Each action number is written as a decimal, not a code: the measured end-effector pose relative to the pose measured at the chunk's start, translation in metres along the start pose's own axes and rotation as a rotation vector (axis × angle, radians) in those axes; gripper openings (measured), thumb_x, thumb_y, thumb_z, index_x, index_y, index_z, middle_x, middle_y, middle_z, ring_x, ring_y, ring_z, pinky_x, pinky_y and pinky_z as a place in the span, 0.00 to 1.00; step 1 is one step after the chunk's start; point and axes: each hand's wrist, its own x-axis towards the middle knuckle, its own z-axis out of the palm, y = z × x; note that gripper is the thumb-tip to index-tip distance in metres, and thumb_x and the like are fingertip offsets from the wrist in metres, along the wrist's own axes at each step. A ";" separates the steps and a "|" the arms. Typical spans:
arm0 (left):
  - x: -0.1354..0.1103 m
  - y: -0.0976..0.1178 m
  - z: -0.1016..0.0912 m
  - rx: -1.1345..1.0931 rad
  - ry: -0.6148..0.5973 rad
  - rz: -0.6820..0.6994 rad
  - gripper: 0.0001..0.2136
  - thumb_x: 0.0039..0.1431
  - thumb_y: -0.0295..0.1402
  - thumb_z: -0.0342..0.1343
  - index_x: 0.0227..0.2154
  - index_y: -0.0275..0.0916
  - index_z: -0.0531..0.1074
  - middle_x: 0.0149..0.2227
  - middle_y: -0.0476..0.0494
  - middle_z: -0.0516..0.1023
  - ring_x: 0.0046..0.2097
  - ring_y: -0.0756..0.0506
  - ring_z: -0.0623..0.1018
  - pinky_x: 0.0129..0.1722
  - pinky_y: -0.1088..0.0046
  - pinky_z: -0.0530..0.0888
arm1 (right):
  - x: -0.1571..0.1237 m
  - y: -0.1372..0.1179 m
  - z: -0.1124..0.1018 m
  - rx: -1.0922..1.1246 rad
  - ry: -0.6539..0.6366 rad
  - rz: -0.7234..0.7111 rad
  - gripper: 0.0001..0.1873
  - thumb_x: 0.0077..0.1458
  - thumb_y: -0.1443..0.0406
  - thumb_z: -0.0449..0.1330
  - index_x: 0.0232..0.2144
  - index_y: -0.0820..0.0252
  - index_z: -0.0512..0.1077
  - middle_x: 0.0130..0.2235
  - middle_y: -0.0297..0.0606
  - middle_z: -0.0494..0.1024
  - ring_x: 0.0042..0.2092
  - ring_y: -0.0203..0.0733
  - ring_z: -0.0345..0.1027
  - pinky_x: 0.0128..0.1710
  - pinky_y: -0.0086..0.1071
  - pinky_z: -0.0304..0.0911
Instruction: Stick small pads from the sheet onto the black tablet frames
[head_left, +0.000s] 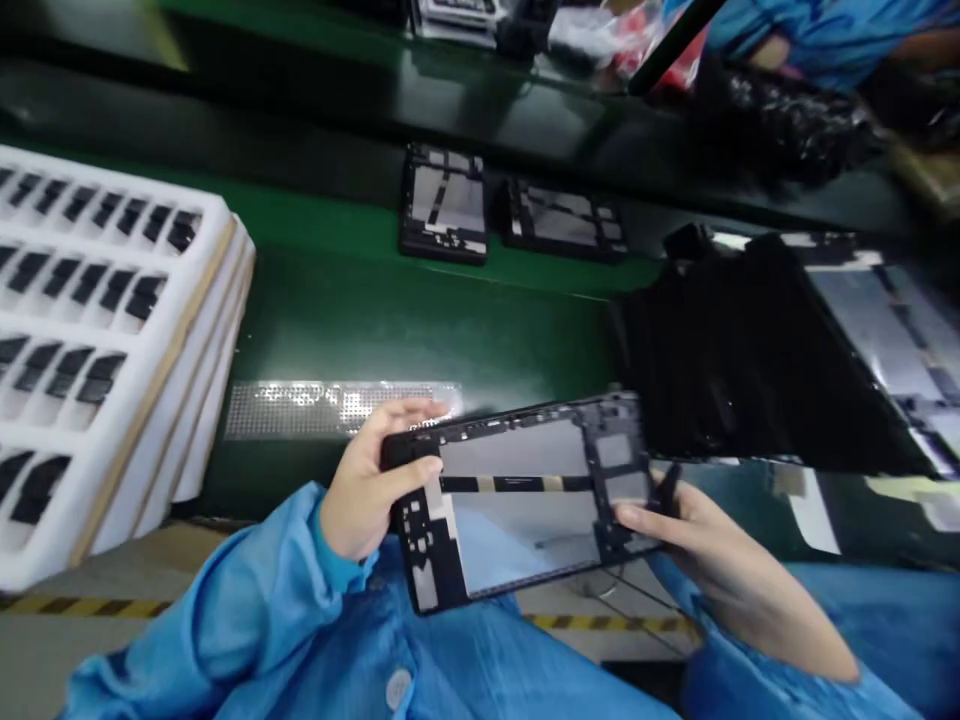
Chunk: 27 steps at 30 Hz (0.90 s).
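Between my hands, above the near edge of the bench, is a tablet frame with a black rim, a silvery inner plate and a dark ribbon strip across its middle. My left hand grips its left end, thumb on the top face. At the right end my right hand holds the frame, thumb on its face; a small dark piece shows by those fingers, and I cannot make out what it is. Behind my left hand a clear sheet of small dots lies on the green bench.
White foam trays with rows of small dark parts are stacked at left. Two tablet frames, one upright in view and one sideways, lie at the back. Black sheeting and more frames fill the right. A co-worker's blue sleeve shows top right.
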 end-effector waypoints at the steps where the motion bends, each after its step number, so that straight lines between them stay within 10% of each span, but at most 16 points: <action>1: -0.014 -0.011 0.006 0.047 0.018 -0.002 0.20 0.64 0.40 0.67 0.57 0.46 0.72 0.64 0.37 0.83 0.60 0.39 0.85 0.59 0.57 0.86 | -0.006 0.007 0.000 0.000 0.030 0.080 0.10 0.44 0.55 0.82 0.28 0.43 0.87 0.25 0.37 0.82 0.20 0.48 0.73 0.13 0.39 0.67; 6: -0.044 -0.023 0.003 0.391 0.078 0.083 0.19 0.66 0.37 0.64 0.58 0.46 0.74 0.63 0.35 0.80 0.66 0.36 0.79 0.69 0.47 0.78 | -0.001 0.000 0.017 0.126 0.143 0.143 0.18 0.63 0.45 0.67 0.26 0.44 0.83 0.30 0.39 0.77 0.32 0.47 0.70 0.29 0.42 0.67; 10: -0.003 0.017 -0.021 0.733 0.128 0.225 0.22 0.64 0.35 0.66 0.61 0.44 0.77 0.67 0.33 0.72 0.74 0.30 0.66 0.80 0.36 0.57 | 0.034 -0.026 0.064 0.240 -0.066 0.057 0.22 0.67 0.41 0.66 0.35 0.47 0.86 0.31 0.35 0.77 0.30 0.41 0.65 0.30 0.37 0.61; 12: 0.039 0.029 -0.031 1.239 -0.209 0.344 0.16 0.73 0.35 0.52 0.57 0.42 0.79 0.54 0.34 0.77 0.59 0.33 0.78 0.64 0.42 0.76 | 0.061 -0.032 0.094 0.250 -0.241 0.022 0.22 0.64 0.41 0.70 0.39 0.51 0.86 0.30 0.32 0.77 0.30 0.38 0.67 0.31 0.35 0.63; 17: 0.121 0.017 -0.048 1.256 -0.510 0.268 0.05 0.62 0.30 0.64 0.39 0.44 0.82 0.37 0.49 0.75 0.37 0.46 0.80 0.46 0.66 0.78 | 0.115 -0.017 0.138 0.101 -0.393 -0.157 0.22 0.60 0.45 0.76 0.43 0.54 0.84 0.42 0.36 0.84 0.43 0.41 0.79 0.45 0.36 0.75; 27: 0.119 0.010 -0.055 1.322 -0.588 0.301 0.16 0.66 0.38 0.61 0.53 0.49 0.85 0.44 0.45 0.78 0.47 0.40 0.83 0.54 0.58 0.81 | 0.110 -0.015 0.136 0.017 -0.394 -0.116 0.14 0.62 0.51 0.76 0.42 0.51 0.83 0.45 0.35 0.85 0.47 0.43 0.82 0.51 0.38 0.82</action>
